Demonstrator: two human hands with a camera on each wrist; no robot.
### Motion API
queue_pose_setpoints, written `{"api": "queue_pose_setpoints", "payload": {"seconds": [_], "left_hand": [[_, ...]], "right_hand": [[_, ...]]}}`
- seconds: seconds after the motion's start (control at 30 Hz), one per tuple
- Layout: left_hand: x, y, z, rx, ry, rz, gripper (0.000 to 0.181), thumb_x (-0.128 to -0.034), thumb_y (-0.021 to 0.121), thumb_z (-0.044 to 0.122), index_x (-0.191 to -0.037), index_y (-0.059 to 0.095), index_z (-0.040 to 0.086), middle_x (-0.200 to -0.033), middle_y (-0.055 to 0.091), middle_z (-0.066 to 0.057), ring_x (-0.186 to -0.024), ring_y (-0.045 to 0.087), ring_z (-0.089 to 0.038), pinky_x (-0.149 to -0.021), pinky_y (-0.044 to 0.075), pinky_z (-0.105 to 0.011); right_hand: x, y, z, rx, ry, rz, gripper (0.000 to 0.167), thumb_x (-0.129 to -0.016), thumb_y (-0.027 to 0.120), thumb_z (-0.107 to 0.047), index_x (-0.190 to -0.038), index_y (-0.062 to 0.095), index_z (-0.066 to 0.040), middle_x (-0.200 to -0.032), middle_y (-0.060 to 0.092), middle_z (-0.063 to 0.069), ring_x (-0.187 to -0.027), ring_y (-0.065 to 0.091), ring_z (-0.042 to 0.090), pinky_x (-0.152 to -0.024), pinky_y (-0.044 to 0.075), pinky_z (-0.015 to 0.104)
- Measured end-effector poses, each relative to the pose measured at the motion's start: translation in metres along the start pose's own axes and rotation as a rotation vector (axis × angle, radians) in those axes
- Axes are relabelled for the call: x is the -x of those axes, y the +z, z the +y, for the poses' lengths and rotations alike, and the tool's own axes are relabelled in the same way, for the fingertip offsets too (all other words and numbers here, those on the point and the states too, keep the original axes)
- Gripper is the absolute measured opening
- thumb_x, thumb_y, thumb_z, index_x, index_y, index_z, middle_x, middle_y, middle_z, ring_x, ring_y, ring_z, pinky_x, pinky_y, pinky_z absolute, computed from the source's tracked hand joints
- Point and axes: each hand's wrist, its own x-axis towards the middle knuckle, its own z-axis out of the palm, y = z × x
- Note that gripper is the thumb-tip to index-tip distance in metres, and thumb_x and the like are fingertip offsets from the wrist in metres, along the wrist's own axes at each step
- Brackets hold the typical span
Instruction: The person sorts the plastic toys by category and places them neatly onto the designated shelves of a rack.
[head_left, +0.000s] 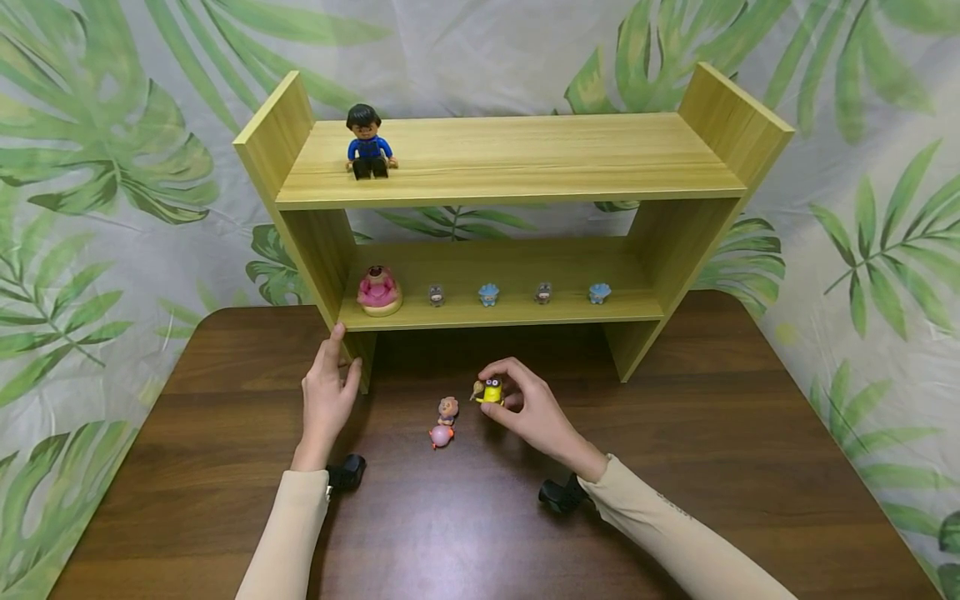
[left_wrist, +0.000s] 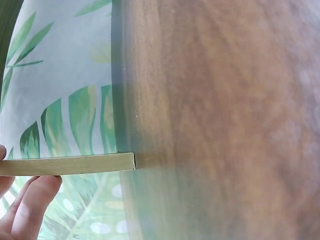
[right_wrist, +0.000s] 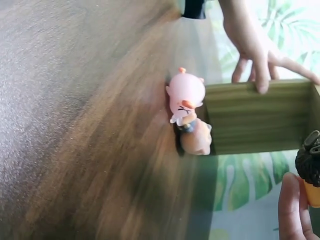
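My right hand [head_left: 536, 408] pinches a small yellow minion figure [head_left: 492, 392] between thumb and fingers, just above the table in front of the shelf. A tan piece [head_left: 477, 388] sticks out at the figure's side. At the wooden shelf's left side panel [right_wrist: 260, 117], my left hand [head_left: 327, 392] holds the front edge, thumb on the inner face and fingers on the other side; the left wrist view shows this edge [left_wrist: 70, 164] between the digits. Left of the minion, a brown-headed figurine [head_left: 447, 409] and a pink figurine [head_left: 441, 436] lie close together on the table.
The two-tier wooden shelf [head_left: 510, 200] stands at the table's back. On its top sits a black-haired doll [head_left: 367, 146]. A pink bear [head_left: 379, 290], grey figurines [head_left: 437, 295] and blue figurines [head_left: 489, 294] line the lower board. Leaf-patterned cloth [head_left: 112, 167] hangs behind.
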Motion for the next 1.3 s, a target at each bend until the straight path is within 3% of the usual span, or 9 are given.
{"api": "queue_pose_setpoints", "payload": {"seconds": [0.17, 0.37, 0.7, 1.3], "left_hand": [[-0.001, 0.0, 0.0, -0.001, -0.002, 0.001, 0.09, -0.0841, 0.06, -0.009, -0.149, 0.023, 0.041, -0.084, 0.049, -0.016, -0.059, 0.049, -0.03, -0.049, 0.041, -0.044], [0.0, 0.0, 0.0, 0.0, -0.003, -0.006, 0.091, -0.0839, 0.061, -0.01, -0.149, 0.023, 0.042, -0.084, 0.048, -0.016, -0.059, 0.049, -0.03, -0.048, 0.042, -0.043], [0.001, 0.0, -0.001, -0.001, -0.009, -0.015, 0.09, -0.0849, 0.061, -0.009, -0.149, 0.022, 0.042, -0.086, 0.049, -0.016, -0.063, 0.053, -0.031, -0.048, 0.045, -0.044], [0.0, 0.001, 0.0, -0.003, 0.002, 0.002, 0.091, -0.0838, 0.061, -0.01, -0.149, 0.022, 0.042, -0.086, 0.05, -0.014, -0.059, 0.05, -0.026, -0.047, 0.043, -0.043]], "right_hand": [[0.0, -0.003, -0.001, -0.035, -0.021, 0.001, 0.03, -0.085, 0.069, 0.003, -0.113, 0.057, 0.007, -0.121, 0.055, 0.019, -0.102, 0.057, 0.032, -0.078, 0.05, 0.047], [0.0, -0.005, -0.006, -0.063, -0.043, -0.01, 0.03, -0.085, 0.067, 0.006, -0.113, 0.058, 0.007, -0.128, 0.048, 0.022, -0.101, 0.057, 0.034, -0.081, 0.05, 0.045], [-0.002, -0.01, -0.017, -0.108, -0.064, -0.016, 0.034, -0.084, 0.066, 0.009, -0.116, 0.056, 0.009, -0.111, 0.06, 0.021, -0.1, 0.058, 0.034, -0.082, 0.05, 0.039], [-0.009, -0.028, -0.038, -0.118, -0.107, 0.01, 0.032, -0.085, 0.065, 0.01, -0.116, 0.058, 0.007, -0.111, 0.061, 0.016, -0.096, 0.06, 0.026, -0.08, 0.052, 0.036]]}}
